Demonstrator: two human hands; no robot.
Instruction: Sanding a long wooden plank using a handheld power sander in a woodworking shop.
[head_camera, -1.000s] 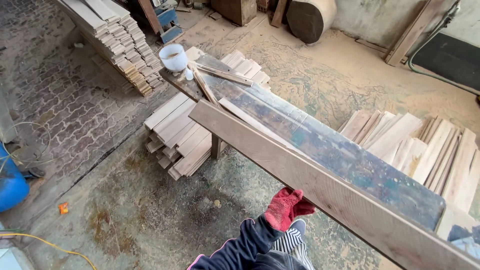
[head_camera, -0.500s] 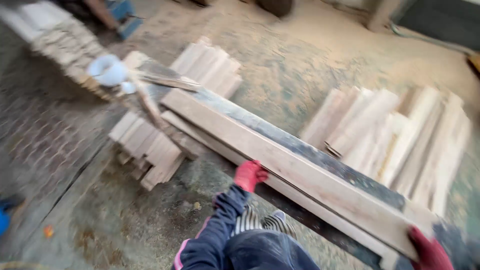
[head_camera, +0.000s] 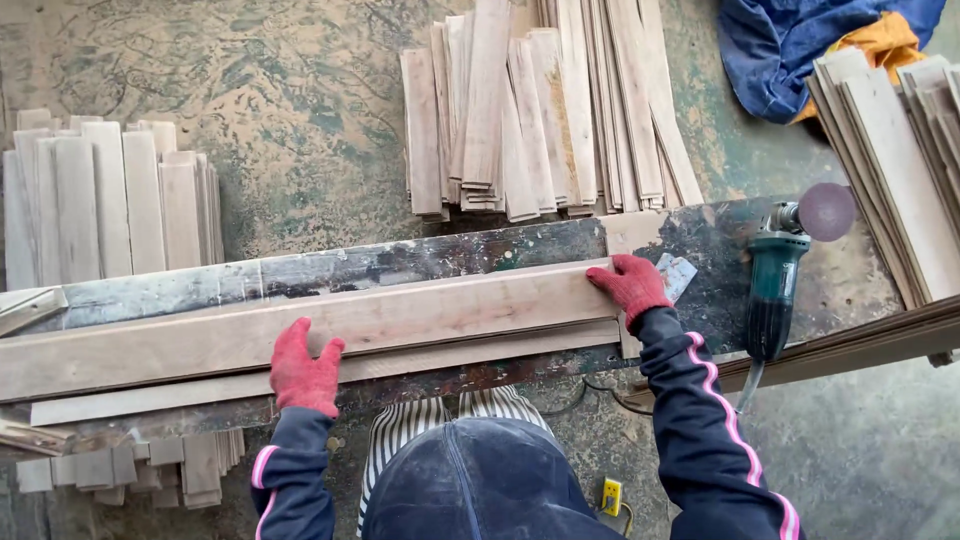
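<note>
My left hand (head_camera: 304, 367), in a red glove, lies flat and open on the near face of the long plank (head_camera: 300, 328), fingers spread and pressing down rather than gripping. My right hand (head_camera: 633, 287), gloved the same, is cupped over the plank's right end, fingers hooked on the end grain. A second ago the plank was raised and slanting across the view with only my left hand under its edge; now it lies flat along the stained workbench (head_camera: 420, 258), on top of a thinner strip (head_camera: 450, 355) that shows along its near edge. So I judge the board is set down and I am squaring it against the bench. Just beside my right hand a small pale scrap (head_camera: 680, 272) lies on the bench, and beyond it a green angle grinder (head_camera: 775, 285) with its sanding disc rests there. On the floor past the bench are piles of short boards (head_camera: 545, 105), more to the left (head_camera: 105, 195), and a blue cloth (head_camera: 800, 45) at top right.
</note>
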